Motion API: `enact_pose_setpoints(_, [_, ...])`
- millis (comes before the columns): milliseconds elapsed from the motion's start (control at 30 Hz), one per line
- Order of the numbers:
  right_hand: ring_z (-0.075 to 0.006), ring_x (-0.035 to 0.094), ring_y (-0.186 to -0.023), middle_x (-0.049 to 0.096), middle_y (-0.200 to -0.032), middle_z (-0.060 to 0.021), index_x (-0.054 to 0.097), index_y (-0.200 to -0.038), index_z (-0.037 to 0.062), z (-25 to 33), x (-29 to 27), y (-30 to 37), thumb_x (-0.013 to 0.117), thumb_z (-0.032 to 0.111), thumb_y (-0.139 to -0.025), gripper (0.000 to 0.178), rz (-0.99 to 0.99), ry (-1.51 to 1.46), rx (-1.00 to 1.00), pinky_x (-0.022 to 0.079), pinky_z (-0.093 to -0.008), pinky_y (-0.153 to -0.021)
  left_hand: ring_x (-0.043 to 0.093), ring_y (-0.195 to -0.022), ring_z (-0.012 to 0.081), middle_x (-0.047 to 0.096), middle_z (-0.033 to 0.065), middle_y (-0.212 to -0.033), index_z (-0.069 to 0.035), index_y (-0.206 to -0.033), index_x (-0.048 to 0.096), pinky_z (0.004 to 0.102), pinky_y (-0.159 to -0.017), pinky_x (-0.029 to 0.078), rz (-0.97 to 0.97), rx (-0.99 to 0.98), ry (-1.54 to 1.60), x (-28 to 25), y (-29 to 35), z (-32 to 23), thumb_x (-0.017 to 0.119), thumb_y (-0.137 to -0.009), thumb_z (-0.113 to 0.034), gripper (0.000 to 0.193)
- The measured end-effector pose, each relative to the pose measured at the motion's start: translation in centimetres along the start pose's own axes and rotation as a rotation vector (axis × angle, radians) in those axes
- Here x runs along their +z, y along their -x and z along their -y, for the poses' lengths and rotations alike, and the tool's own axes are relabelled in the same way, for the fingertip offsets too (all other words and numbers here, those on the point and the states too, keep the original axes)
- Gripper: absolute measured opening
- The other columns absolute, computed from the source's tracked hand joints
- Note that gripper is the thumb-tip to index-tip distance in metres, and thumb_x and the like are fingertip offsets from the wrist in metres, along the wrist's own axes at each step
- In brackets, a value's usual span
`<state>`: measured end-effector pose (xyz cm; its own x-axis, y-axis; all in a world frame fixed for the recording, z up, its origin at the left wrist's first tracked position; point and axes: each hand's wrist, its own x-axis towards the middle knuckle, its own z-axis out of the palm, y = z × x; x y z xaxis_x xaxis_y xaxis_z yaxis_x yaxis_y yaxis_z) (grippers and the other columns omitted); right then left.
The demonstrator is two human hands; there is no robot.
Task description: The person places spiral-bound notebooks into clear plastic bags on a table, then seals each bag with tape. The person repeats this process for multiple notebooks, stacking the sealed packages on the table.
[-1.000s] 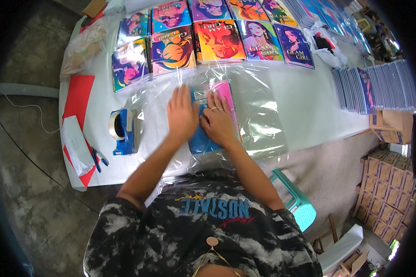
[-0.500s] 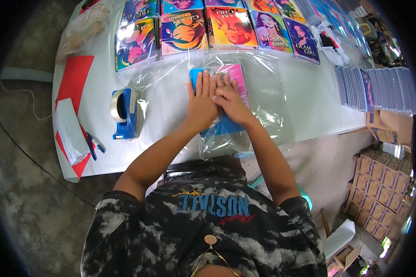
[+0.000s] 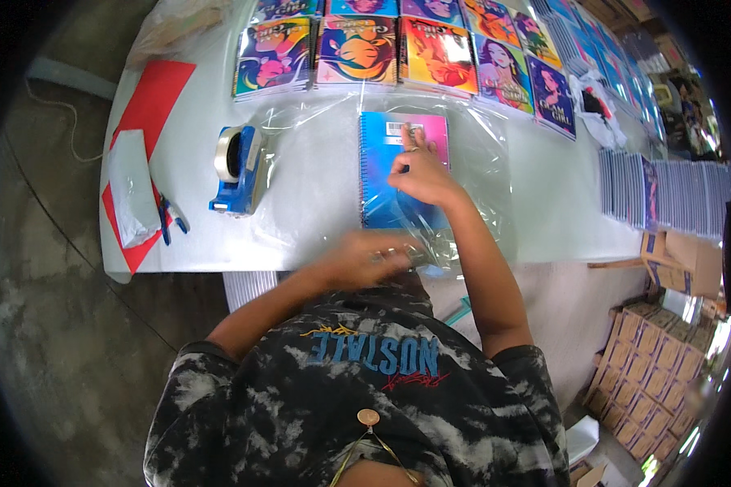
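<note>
Your right hand (image 3: 421, 174) rests on the spiral notebook (image 3: 404, 169) — fingers curled loosely, tips pressing the cover near its far right corner, palm over the mid-right. It pins the book flat; it doesn't grip it.

Your left hand (image 3: 364, 258) sits at the near table edge, blurred. Looks like the fingers are bunched on the near flap of the clear plastic bag (image 3: 479, 174), but can't tell for certain whether they're closed on it.

Key relation: notebook lies directly beyond your L hand, under your R hand. Long axis runs away from you, spiral binding on the left side. R hand is the nearer one — already in contact. The bag's near end, crumpled, sits between the two hands, just beside the L.

Notebook appears to lie inside the bag; film spreads wide to the right of your R hand and past the book's far end.

Outward from hands:
- Tape dispenser (image 3: 234, 169), blue — well left of L hand, apart from the bag edge.
- Red sheet (image 3: 150, 97) w/ a white folded packet (image 3: 131, 188) further left, at the table end.
- Row of coloured notebooks (image 3: 357, 53) beyond the R hand, along the far side.
- Stacks of books (image 3: 638, 191) on edge, far right.
- Table (image 3: 317, 203), white.
</note>
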<state>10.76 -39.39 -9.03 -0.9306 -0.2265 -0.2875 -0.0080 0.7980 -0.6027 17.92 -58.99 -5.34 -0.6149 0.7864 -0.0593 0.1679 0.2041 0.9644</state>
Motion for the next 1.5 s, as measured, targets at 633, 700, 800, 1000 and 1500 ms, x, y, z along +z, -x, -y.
enact_pose_setpoints(633, [-0.0334, 0.037, -0.126, 0.042, -0.135, -0.0171, 0.043, -0.127, 0.0057, 1.1, -2.1, -0.1, 0.079, 0.017, -0.061, 0.076, -0.077, 0.135, -0.090, 0.035, -0.0412, -0.102, 0.050, -0.087, 0.0161, 0.054, 0.0087, -0.111, -0.008, -0.089, 0.066, 0.0280, -0.076, 0.040, -0.570, -0.312, 0.669, -17.4, 14.2, 7.3, 0.061, -0.082, -0.033, 0.026])
enact_pose_setpoints(700, [-0.0330, 0.040, -0.124, 0.043, -0.133, -0.0183, 0.045, -0.126, 0.0049, 1.0, -2.1, -0.2, 0.079, 0.015, -0.059, 0.076, -0.097, 0.139, -0.107, 0.035, -0.0395, -0.102, 0.042, -0.120, 0.0246, 0.030, 0.0153, -0.144, -0.004, -0.087, 0.065, 0.0367, -0.106, 0.027, -0.527, -0.132, 0.828, -15.9, 17.9, 8.9, 0.062, -0.080, -0.025, 0.023])
enact_pose_setpoints(800, [-0.0322, 0.039, -0.125, 0.043, -0.134, -0.0174, 0.046, -0.127, 0.0053, 0.8, -2.4, -0.3, 0.080, 0.017, -0.058, 0.077, -0.050, 0.129, -0.097, 0.034, -0.0391, -0.103, 0.062, -0.081, 0.0191, 0.066, 0.0096, -0.097, -0.003, -0.080, 0.066, 0.0327, -0.072, 0.050, -0.759, -0.775, 0.298, -14.4, 19.0, 10.4, 0.063, -0.080, -0.017, 0.015])
enact_pose_setpoints(1000, [-0.0310, 0.035, -0.129, 0.041, -0.137, -0.0150, 0.048, -0.126, 0.0083, -0.6, -2.3, -0.1, 0.081, 0.023, -0.057, 0.077, -0.118, 0.175, -0.124, 0.032, -0.0420, -0.103, 0.053, -0.054, 0.0070, 0.065, 0.0049, -0.068, -0.003, -0.092, 0.070, 0.0227, -0.047, 0.042, -1.155, -0.393, -0.076, -15.5, 5.7, 2.6, 0.060, -0.087, -0.022, 0.022])
enact_pose_setpoints(1500, [-0.0376, 0.015, -0.137, 0.022, -0.144, -0.0276, 0.029, -0.138, 0.0060, -7.4, 1.9, -0.4, 0.076, 0.050, -0.064, 0.098, -0.401, 0.015, 0.167, 0.009, -0.0601, -0.105, 0.054, -0.110, 0.0362, 0.060, 0.0198, -0.113, -0.003, -0.122, 0.054, 0.0450, -0.096, 0.039, -0.261, -0.408, -0.350, -10.9, -8.0, 10.9, 0.046, -0.078, -0.071, 0.081])
